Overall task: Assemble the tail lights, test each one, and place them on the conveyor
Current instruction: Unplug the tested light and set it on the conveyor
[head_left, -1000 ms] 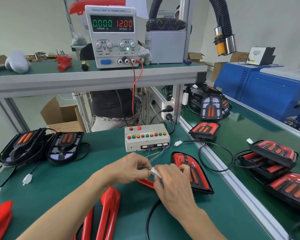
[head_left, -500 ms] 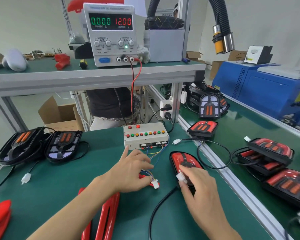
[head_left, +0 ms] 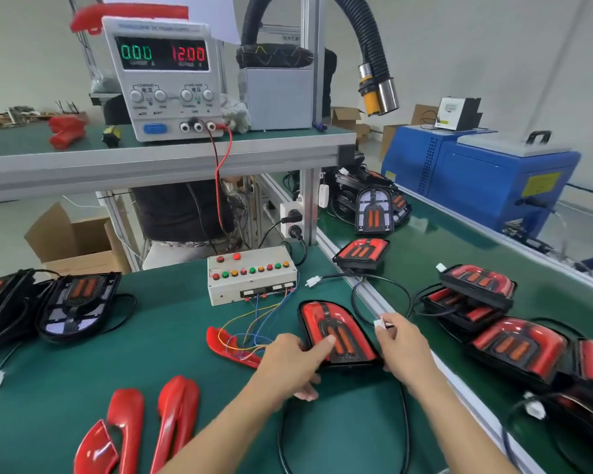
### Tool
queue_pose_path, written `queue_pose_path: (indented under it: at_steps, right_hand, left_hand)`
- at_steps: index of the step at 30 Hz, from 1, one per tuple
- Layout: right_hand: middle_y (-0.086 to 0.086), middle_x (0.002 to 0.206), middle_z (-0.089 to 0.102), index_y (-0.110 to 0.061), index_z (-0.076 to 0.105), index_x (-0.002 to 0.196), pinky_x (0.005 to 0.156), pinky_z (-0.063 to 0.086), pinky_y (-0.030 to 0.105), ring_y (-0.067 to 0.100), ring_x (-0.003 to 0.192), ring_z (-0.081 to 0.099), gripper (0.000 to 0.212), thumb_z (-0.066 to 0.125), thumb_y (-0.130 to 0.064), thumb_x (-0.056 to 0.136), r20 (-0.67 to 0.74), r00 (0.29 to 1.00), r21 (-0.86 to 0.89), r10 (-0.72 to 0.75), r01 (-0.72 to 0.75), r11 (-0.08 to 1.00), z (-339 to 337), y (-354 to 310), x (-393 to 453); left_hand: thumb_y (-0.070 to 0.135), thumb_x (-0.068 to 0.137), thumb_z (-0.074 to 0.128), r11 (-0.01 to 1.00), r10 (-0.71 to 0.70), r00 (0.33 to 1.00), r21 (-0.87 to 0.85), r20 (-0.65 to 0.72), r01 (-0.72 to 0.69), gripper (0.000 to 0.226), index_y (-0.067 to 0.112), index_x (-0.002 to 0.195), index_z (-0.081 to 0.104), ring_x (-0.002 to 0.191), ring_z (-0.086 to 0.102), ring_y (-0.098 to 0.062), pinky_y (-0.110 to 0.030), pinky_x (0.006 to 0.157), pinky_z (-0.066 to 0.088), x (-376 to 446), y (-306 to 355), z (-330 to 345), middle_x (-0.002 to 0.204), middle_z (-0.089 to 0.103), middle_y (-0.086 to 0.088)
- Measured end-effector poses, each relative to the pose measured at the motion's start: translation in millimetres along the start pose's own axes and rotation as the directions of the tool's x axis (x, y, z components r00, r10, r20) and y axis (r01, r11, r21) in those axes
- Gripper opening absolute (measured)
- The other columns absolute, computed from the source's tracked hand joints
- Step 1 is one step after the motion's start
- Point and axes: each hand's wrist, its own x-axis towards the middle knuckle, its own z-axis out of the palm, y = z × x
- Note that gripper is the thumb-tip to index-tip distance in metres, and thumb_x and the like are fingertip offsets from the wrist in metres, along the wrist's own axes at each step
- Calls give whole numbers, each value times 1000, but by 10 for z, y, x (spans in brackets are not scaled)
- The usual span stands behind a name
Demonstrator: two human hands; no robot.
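1. Tail light point(head_left: 336, 331) lies on the bench mat beside the conveyor point(head_left: 459, 241); left hand point(head_left: 290, 362) grips its near-left edge, forefinger on the lens.
2. Right hand point(head_left: 403, 348) pinches the white connector point(head_left: 381, 323).
3. Risk: the black cable point(head_left: 406, 436) (looped below) may snag, tugging the lamp off course.

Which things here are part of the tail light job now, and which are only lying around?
In use: left hand on the tail light; right hand pinching its white connector; test box; power supply; conveyor.

Lying about: red lens covers; cardboard box; blue machine.
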Motion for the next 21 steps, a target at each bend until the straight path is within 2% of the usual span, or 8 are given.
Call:
queue_pose_path:
  at_steps: [4,6,9,12,14,16,19,21]
  right_hand:
    - [-4,89,64,-24,65,118,73,47,29,19,78,57,19,54,-26,103,122,992,24,10,-13,1000,11,29,82]
    - [-3,83,61,-23,65,123,63,43,26,17,69,56,23,53,-21,104,157,986,140,60,-82,987,-43,-2,102]
    - [2,74,63,-17,67,127,47,41,24,14,48,49,27,51,-17,105,237,963,286,131,-198,937,-155,-79,109]
    - [12,98,76,-12,74,117,67,57,33,22,74,66,21,59,-13,103,382,915,608,127,-352,712,-251,-181,128]
    - [15,106,76,-12,75,117,79,59,35,24,84,70,22,58,-14,103,452,887,712,94,-422,561,-305,-251,93]
    - [11,101,77,-14,75,119,74,61,33,21,78,72,29,55,-28,105,511,855,689,86,-467,555,-322,-303,27]
    - [8,104,77,-17,76,117,75,62,33,21,83,74,49,50,-55,102,576,814,639,78,-508,578,-365,-343,-38]
    - [10,104,75,-12,71,123,81,60,34,21,86,73,45,54,-48,102,594,804,670,7,-500,549,-460,-365,-57]
  left_hand:
    - [30,91,72,963,-61,998,-261,21,64,33,1,94,56,66,76,-30,-39,63,64,119,-34,133,88,69,-20]
    - [30,94,69,978,-8,998,-209,68,22,29,2,93,60,66,75,-29,-41,69,64,99,-88,48,80,72,-14]
    - [39,96,64,993,115,968,-6,222,-116,34,5,93,63,62,73,-27,-32,60,59,-28,-149,-191,67,72,-9]
    - [57,86,61,956,226,920,109,321,-273,45,13,97,69,65,69,-22,-31,62,55,-214,-96,-376,80,72,-15]
    - [63,85,56,920,288,891,159,350,-360,54,15,103,71,75,70,-23,-35,75,58,-300,-56,-425,93,74,-13]
    - [60,92,53,887,324,877,208,354,-412,52,14,106,70,88,72,-29,-43,87,57,-348,-34,-423,101,75,-11]
    - [51,97,53,898,343,878,158,333,-411,39,17,106,71,93,72,-24,-44,89,56,-379,-24,-357,102,76,-5]
    - [45,94,55,927,337,874,42,351,-374,33,23,111,73,101,72,-15,-36,94,54,-429,-15,-295,109,76,0]
